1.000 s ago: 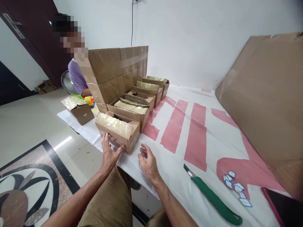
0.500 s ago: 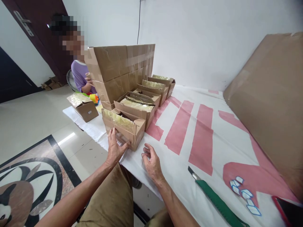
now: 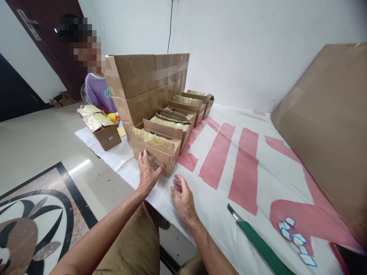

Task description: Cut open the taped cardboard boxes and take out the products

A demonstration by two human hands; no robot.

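My left hand rests with spread fingers against the near side of an open cardboard box, whose raised flap carries yellowish tape. Just right of that box, my right hand hovers over the cloth with loosely curled fingers apart and nothing in them. Behind the near box, several more open cardboard boxes stand in a row going back toward the wall. A green utility knife lies on the cloth to the right of my right hand, blade out.
Taped cartons are stacked behind the row. A co-worker in a purple shirt touches another open box at the left. A large cardboard piece leans at right. Small blue-edged labels and a red-edged phone lie nearby.
My left hand and the near box have shifted right and away from me, closer to the row. My right hand has hardly moved. The co-worker's hand now reaches the left box's flap.
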